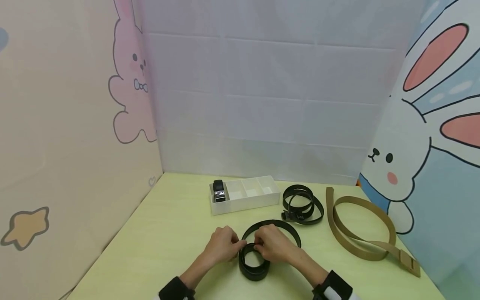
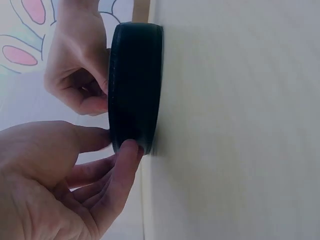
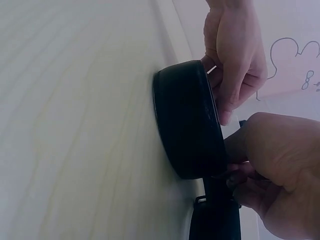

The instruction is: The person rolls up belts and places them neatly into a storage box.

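Note:
A black belt (image 1: 254, 276) stands on its edge on the table, one part wound into a small round coil and the rest curving behind it in a wider loop. My left hand (image 1: 223, 246) pinches the coil's left side; in the left wrist view its thumb lies at the upper edge and a fingertip on the outer face of the belt (image 2: 136, 85). From the other side, my right hand (image 1: 276, 243) grips the band with thumb and bent fingers at the back of the coil. In the right wrist view, a loop-like keeper (image 3: 200, 199) shows on the strap below the right fingers.
Behind the hands is a white compartment box (image 1: 245, 204), with a rolled black belt (image 1: 219, 192) with a shiny buckle in its left compartment. Another loosely coiled black belt (image 1: 295, 216) lies right of it. A tan webbing belt (image 1: 331, 208) spreads along the table's right side.

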A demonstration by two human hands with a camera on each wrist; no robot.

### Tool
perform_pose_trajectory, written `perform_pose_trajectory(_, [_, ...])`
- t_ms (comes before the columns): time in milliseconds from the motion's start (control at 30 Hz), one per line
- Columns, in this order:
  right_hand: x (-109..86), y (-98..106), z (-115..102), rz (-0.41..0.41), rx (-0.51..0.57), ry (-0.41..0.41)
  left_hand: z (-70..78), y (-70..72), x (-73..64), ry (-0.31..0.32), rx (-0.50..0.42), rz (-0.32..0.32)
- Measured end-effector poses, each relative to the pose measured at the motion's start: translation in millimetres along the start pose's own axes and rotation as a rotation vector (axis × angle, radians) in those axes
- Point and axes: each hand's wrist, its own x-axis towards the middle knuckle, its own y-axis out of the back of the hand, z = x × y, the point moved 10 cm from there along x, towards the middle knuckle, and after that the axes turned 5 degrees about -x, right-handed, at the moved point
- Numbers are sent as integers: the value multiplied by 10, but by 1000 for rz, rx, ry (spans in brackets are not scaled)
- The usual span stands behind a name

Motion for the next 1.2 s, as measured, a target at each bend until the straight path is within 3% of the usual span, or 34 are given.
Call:
perform_pose_trajectory(200, [-8, 8, 20, 9, 9, 22, 26, 57, 2, -31, 72, 45])
perform_pose_trajectory(367, [-63, 46, 15, 62, -16, 128, 43, 177, 39, -68, 198, 105])
perform_pose_trajectory(533, [-90, 33, -14, 55, -50, 155, 35, 245, 103, -99, 224, 130])
perform_pose_trajectory(667, [-49, -15, -73, 3, -41, 124, 58, 167, 197, -113, 217, 108])
perform_pose_trajectory(800, [-4, -68, -107, 1, -9, 114, 102, 25, 288, -114, 226, 74])
perform_pose_trajectory(933, [25, -87, -78, 45, 30, 96, 139, -56, 322, -123, 216, 54])
perform_pose_trajectory(1133, [43, -88, 2, 180, 31, 156, 120, -67, 310, -102, 138, 27])
perform_pose_trajectory(1200, [51, -95, 28, 193, 33, 143, 114, -70, 299, -104, 121, 11])
